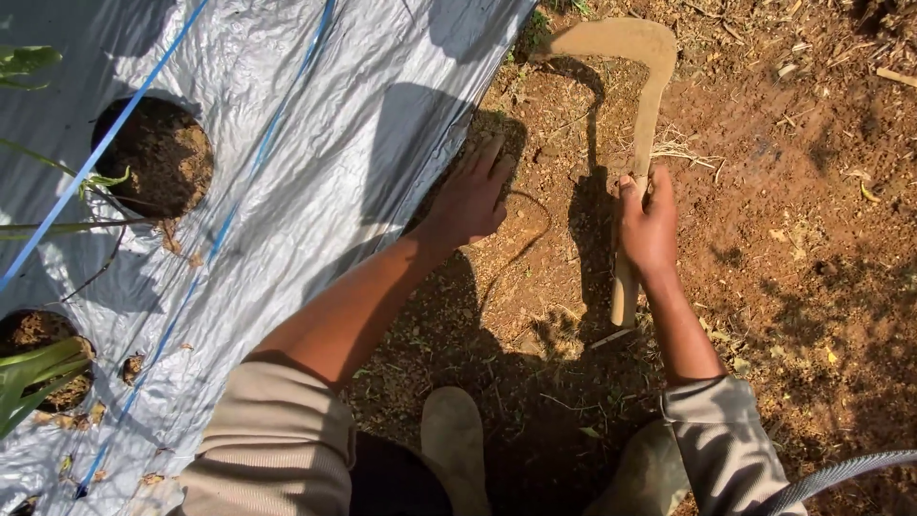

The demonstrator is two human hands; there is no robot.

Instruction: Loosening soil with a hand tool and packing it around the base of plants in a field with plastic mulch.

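A curved sickle (642, 105) is held just right of the frame's centre, its pale wooden handle running down past the wrist and its broad, dusty blade hooking to the left at the top of the frame, where the tip is laid on or just above the reddish soil (793, 191); which of the two cannot be told from this view. The handle is clasped by the right hand (648, 227), the fingers wrapped closed around it. To the left of it, near the centre, the left hand (471, 196) is pressed flat on the ground with the fingers spread and nothing held, just beside the edge of a silver plastic sheet (325, 162). The sheet is stretched over the whole left half of the frame and is crossed by thin blue lines (143, 91). Round holes (158, 153) filled with dark earth are cut into it at the left, and green leaves (29, 377) are seen at the lower left edge. Two boots (452, 444) are planted in shadow at the bottom centre.
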